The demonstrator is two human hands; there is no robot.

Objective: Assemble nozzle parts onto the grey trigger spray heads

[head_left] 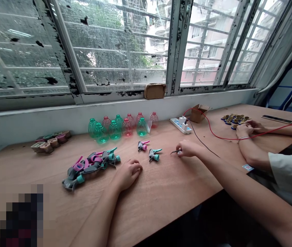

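My left hand (128,172) rests on the wooden table (161,199) with its fingers curled in, nothing visible in it, just right of a pile of grey spray-trigger heads with pink and teal nozzles (89,166). My right hand (187,149) is closed in a pinch on a thin dark tool (174,151) whose tip points left. Two separate trigger heads lie between my hands, one with a pink nozzle (142,145) and one with a teal nozzle (154,155).
Small green and red plastic bottles (121,127) stand by the wall. Coloured caps (50,141) lie at far left. A white power strip (180,124) with red and black cables, a cardboard box (198,112), small brass-and-blue parts (234,120), a phone (277,119) and another person's hands (247,128) are at right.
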